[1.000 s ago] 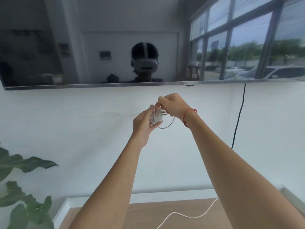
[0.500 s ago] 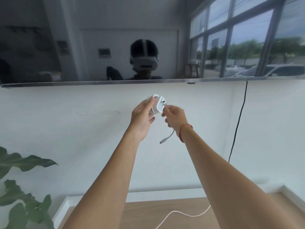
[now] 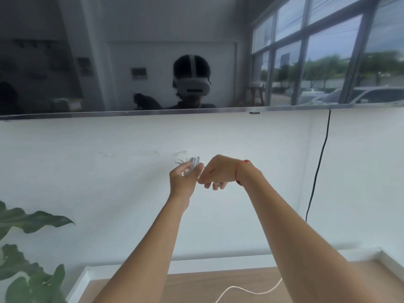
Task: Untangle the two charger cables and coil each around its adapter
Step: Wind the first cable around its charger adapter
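Though one white charger cable (image 3: 195, 163) looks nearly wound round its white adapter (image 3: 186, 171), which the left hand (image 3: 183, 181) grips in curled fingers, the right hand (image 3: 218, 172) seems to pinch the loose end just beside it. Half the job likely remains: a second white cable (image 3: 249, 291) lies on the near wooden counter (image 3: 185, 287). Beyond: white wall (image 3: 109, 182), dark reflective screen (image 3: 65, 62), black hanging cord (image 3: 318, 171), green plant (image 3: 32, 221) left.

Count's in: two hands, two white cables.
Left hand (image 3: 182, 181) and right hand (image 3: 219, 171) up, one wound charger (image 3: 194, 164) between them; one loose white cable (image 3: 247, 291), one black cord (image 3: 320, 162), one plant (image 3: 26, 259), one red wrist string (image 3: 237, 171).
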`<action>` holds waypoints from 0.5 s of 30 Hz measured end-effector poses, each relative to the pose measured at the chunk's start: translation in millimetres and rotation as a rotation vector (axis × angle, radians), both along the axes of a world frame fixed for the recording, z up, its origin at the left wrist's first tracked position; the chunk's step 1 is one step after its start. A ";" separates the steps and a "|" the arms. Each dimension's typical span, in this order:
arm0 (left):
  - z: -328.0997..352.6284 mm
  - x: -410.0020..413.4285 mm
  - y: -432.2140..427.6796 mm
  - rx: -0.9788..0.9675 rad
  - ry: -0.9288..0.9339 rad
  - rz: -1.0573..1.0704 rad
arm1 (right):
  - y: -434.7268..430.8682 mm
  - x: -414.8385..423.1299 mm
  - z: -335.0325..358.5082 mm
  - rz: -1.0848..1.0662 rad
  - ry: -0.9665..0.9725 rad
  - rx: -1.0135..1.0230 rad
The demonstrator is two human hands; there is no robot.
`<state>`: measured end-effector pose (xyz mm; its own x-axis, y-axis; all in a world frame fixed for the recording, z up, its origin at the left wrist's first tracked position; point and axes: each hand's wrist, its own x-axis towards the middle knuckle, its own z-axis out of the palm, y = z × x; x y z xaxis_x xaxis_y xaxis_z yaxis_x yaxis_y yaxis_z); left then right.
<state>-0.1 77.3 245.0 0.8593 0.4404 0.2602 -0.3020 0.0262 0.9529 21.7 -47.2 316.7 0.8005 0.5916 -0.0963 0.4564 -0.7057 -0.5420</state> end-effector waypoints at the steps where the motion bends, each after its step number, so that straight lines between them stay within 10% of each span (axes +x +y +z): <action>1: -3.5 0.8 0.7 0.004 -0.004 -0.006 | -1.5 1.3 5.7 -0.006 -0.037 -0.037; 15: 15.4 4.4 0.8 -0.175 0.019 -0.300 | -12.4 24.8 -5.7 -0.214 -0.233 0.744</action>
<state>4.3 78.1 260.4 0.9612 0.2042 0.1857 -0.2382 0.2741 0.9317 46.4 -59.6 311.0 0.8546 0.2664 0.4457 0.5113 -0.2821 -0.8118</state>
